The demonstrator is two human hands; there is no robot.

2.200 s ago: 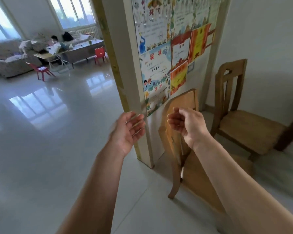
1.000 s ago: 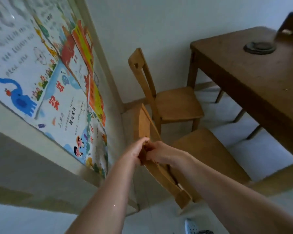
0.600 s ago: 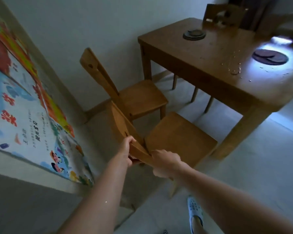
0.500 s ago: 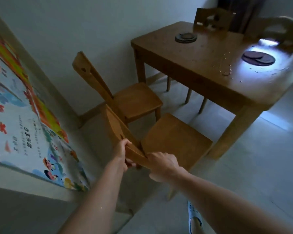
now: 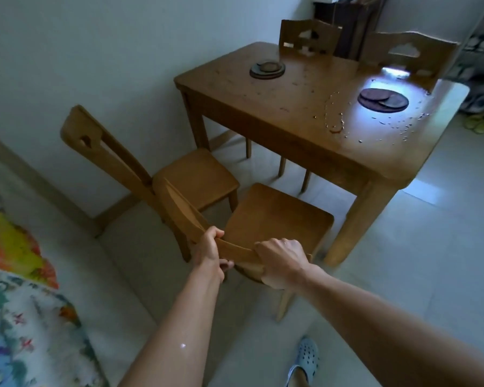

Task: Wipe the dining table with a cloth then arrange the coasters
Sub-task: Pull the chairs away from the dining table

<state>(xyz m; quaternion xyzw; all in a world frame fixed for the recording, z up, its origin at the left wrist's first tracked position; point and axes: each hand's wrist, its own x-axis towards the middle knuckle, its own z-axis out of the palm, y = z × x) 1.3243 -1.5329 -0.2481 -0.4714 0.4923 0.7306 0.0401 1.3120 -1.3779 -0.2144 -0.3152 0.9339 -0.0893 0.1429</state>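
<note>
On the dining table point(image 5: 305, 127), well apart from the hands: two stacks of coasters, one near the far left edge point(image 5: 267, 69), one in the glare at the right point(image 5: 382, 99); crumbs point(image 5: 334, 118) are scattered between and around them. No cloth is seen, so wiping is judged not yet begun. Chairs, four counted: two behind the table, one against the wall point(image 5: 196, 174), one nearest point(image 5: 274, 219). The nearest chair's back rail is gripped by the left hand point(image 5: 210, 251) and right hand point(image 5: 281, 262), fingers clenched around it. Since a second ago the table has come fully into view, with the chair held throughout; clearing access to the table is the likely purpose.
</note>
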